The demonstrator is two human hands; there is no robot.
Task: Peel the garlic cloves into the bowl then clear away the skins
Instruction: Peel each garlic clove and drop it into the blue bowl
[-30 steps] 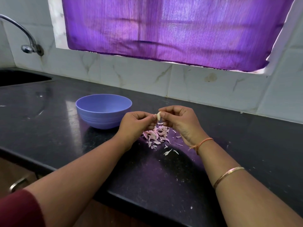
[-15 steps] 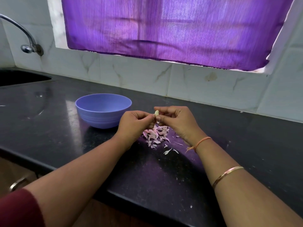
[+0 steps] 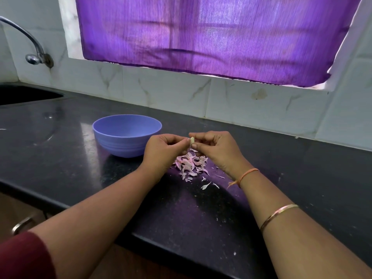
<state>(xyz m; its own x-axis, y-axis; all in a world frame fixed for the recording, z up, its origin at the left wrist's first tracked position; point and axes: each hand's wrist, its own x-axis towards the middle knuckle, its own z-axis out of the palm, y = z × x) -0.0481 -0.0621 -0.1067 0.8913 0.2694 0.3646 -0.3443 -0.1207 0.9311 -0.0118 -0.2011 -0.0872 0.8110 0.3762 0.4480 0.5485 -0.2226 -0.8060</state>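
From my end I see a small, smooth, pale garlic clove (image 3: 192, 140) raised above the glossy, speckled black counter (image 3: 60, 150), caught between both hands. The right hand (image 3: 216, 150) pinches it between curled forefinger and thumb. The left hand (image 3: 164, 152), fingers curled in, nips its other side, so the two hands meet at the clove. Directly beneath them lies a loose heap of thin, papery pink skins (image 3: 190, 163), with a few pale flakes scattered toward the right wrist. A round, matte lilac bowl (image 3: 120, 146), ribbed low on its wall, stands just left of the left hand.
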